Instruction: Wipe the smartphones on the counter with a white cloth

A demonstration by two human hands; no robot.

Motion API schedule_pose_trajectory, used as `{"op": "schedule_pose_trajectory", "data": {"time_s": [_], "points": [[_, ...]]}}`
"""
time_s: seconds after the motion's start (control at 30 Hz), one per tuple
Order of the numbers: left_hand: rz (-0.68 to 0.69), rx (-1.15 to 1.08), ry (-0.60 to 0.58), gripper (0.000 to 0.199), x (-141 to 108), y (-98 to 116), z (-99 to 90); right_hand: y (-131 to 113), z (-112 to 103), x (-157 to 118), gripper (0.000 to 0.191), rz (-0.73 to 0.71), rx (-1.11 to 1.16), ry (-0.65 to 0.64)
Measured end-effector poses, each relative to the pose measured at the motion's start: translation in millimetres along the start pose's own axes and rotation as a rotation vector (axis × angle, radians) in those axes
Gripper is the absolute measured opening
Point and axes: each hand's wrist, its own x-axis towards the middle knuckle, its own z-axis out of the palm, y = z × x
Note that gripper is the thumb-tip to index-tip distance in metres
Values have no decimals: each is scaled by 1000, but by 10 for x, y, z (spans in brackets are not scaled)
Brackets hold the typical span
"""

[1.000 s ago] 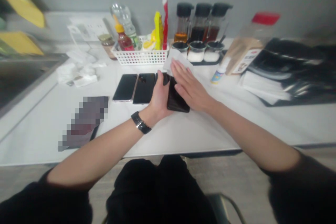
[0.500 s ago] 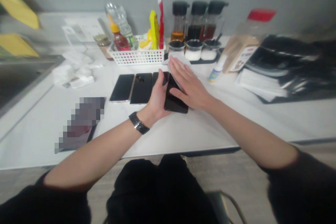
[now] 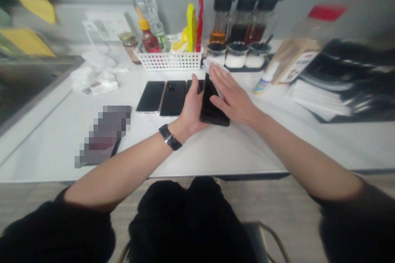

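Observation:
My left hand (image 3: 191, 110) is wrapped round a black phone (image 3: 213, 111), its thumb raised along the near side. The phone is tilted above the counter. Against its right part lies my right hand (image 3: 237, 100), fingers long and together, with a white tissue (image 3: 222, 65) under the fingertips; most of the tissue is hidden. Just left of my hands, a row of phones rests on the counter: a pale-edged phone (image 3: 150, 97), a dark phone (image 3: 173, 99) with a camera cluster, and another phone (image 3: 199, 85) partly covered by my left hand.
Behind the phones stand a white basket (image 3: 171, 62) of bottles and packets, seasoning jars (image 3: 237, 59) and oil bottles (image 3: 247, 18). A small bottle (image 3: 261, 85) and a red-lidded jar (image 3: 296, 63) are at right. Crumpled tissues (image 3: 95, 80) and a blurred-out flat item (image 3: 106, 131) lie left.
The whole view has shifted, so everything appears farther right and slightly higher. My hands keep nearly the same hold on the phone and tissue; the phone is tilted a little more.

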Motion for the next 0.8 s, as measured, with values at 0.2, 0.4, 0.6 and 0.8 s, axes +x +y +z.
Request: {"op": "schedule_pose_trajectory", "data": {"time_s": [0.2,0.4,0.6,0.8], "points": [[130,38,111,93,33,151,-96,-256,74,-22,87,-255,124,-171],[28,57,-27,77,7,19,-47,-56,-33,6,77,-52,0,-49],[119,111,45,86,-6,134,-53,-233,10,-8,68,-218,144,-133],[-8,52,5,76,23,77,-23,-66,-35,-1,65,-71,2,-65]]}}
